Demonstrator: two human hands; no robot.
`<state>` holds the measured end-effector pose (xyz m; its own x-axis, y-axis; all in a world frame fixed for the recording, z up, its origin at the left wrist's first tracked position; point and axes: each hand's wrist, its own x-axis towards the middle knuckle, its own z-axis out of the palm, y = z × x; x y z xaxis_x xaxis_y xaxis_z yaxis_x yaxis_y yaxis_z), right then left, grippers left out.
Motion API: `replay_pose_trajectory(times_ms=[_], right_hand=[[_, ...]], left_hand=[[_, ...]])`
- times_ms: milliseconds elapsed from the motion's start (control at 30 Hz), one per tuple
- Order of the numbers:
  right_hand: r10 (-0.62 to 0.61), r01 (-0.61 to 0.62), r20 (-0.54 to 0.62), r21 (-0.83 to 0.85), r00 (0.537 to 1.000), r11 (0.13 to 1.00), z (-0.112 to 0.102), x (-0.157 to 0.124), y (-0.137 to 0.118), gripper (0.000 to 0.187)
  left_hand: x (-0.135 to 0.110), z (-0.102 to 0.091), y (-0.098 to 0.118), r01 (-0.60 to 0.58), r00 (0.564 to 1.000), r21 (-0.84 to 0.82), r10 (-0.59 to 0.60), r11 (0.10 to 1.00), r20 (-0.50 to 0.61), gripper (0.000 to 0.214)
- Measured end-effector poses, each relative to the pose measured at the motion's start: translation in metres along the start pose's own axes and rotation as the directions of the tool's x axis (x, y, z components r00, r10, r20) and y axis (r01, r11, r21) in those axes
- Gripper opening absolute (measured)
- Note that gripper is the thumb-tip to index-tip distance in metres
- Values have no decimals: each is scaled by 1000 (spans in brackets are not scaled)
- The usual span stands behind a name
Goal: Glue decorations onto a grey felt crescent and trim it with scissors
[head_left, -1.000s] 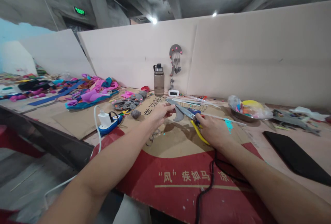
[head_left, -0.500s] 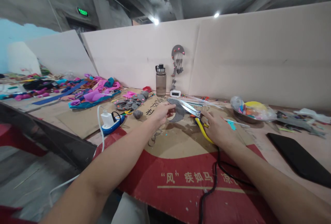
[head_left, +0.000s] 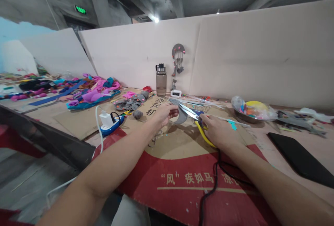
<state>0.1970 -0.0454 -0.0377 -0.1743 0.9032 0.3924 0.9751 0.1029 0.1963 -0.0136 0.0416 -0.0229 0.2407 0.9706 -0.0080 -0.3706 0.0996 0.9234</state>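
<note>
My left hand [head_left: 164, 111] pinches a curved grey felt piece [head_left: 180, 114] above the cardboard-covered table [head_left: 177, 142]. My right hand [head_left: 217, 132] grips yellow-handled scissors [head_left: 194, 116], whose silver blades are parted and meet the felt piece's edge. Both forearms reach in from the bottom of the view. A black cord [head_left: 212, 180] runs under my right wrist.
A grey water bottle [head_left: 161, 79] and small white clock [head_left: 175, 93] stand by the back board. A white charger on a blue power strip [head_left: 108, 121] lies left. Pink and blue fabric scraps [head_left: 91, 93] lie far left, a bowl of colourful bits [head_left: 252, 111] and a black sheet [head_left: 300, 156] right.
The scissor blades opened and stayed at the felt piece; both hands shifted only slightly. The view wobbled a little.
</note>
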Motion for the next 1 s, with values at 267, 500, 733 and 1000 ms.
replay_pose_trajectory(times_ms=[267, 500, 733, 1000], right_hand=[[-1, 3, 37, -45, 999, 999, -5, 1, -6, 34], [47, -51, 49, 91, 998, 995, -6, 2, -3, 29], [233, -220, 6, 350, 972, 911, -3, 7, 14, 43], [61, -61, 8, 130, 998, 990, 0, 2, 1, 40]], left_hand=[[-3, 5, 0, -5, 997, -21, 3, 1000, -82, 17], [-2, 5, 1, 9, 996, -8, -10, 1000, -86, 18], [-2, 1, 5, -5, 992, -12, 3, 1000, -127, 16], [-6, 6, 7, -12, 990, 23, 15, 1000, -141, 18]])
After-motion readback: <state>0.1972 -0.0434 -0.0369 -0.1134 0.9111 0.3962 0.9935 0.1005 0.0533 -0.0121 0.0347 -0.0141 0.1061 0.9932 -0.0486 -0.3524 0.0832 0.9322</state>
